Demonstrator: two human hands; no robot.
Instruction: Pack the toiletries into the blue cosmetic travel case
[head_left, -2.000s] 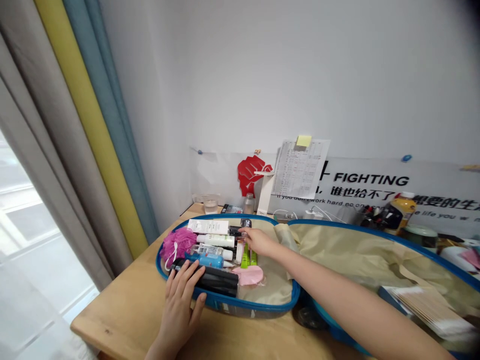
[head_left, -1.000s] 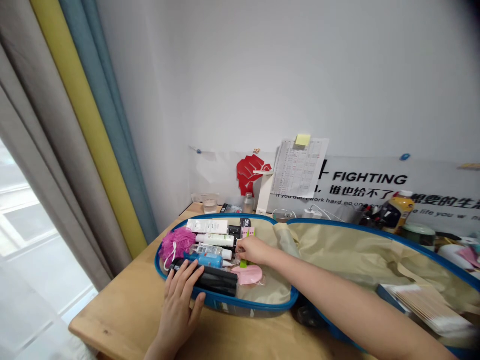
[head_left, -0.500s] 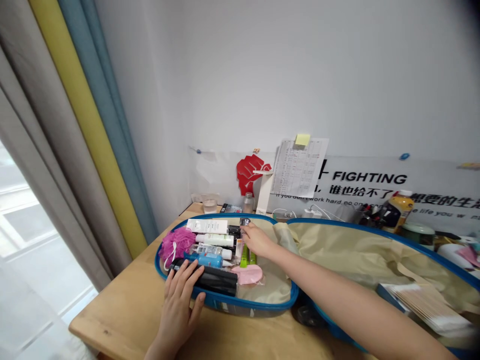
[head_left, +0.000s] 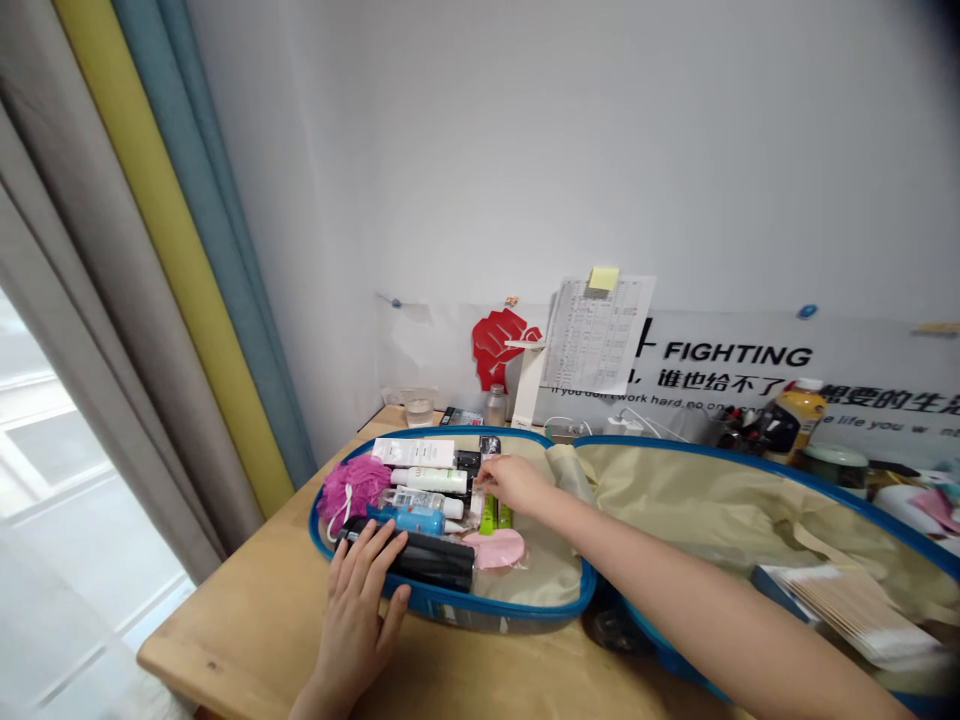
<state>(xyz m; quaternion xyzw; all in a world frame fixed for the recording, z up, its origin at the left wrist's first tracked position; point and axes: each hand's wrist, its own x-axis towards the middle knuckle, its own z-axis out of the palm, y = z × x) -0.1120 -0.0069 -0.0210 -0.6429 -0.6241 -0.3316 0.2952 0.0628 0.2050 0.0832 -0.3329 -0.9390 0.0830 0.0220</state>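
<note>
Black cylinder (head_left: 439, 564) lies on its side in the front of your open blue-rimmed case (head_left: 525, 608), on the worktop (head_left: 247, 645). Long axis runs left-right, right end a bit nearer you. Blue bottle (head_left: 417, 520) just behind it, roughly parallel, tapered white tip pointing right. Green packs (head_left: 488, 516) sit right of the bottles, long axis front to back; pink pad (head_left: 499, 547) just in front of them.

Your left hand (head_left: 365, 590): grip loose, fingers spread over the cylinder's left part, thumb out by the case's front wall. Your right hand (head_left: 514, 482): grip nearly closed, fingertips at the back of the green packs. Can't tell if it's got hold of anything.
</note>
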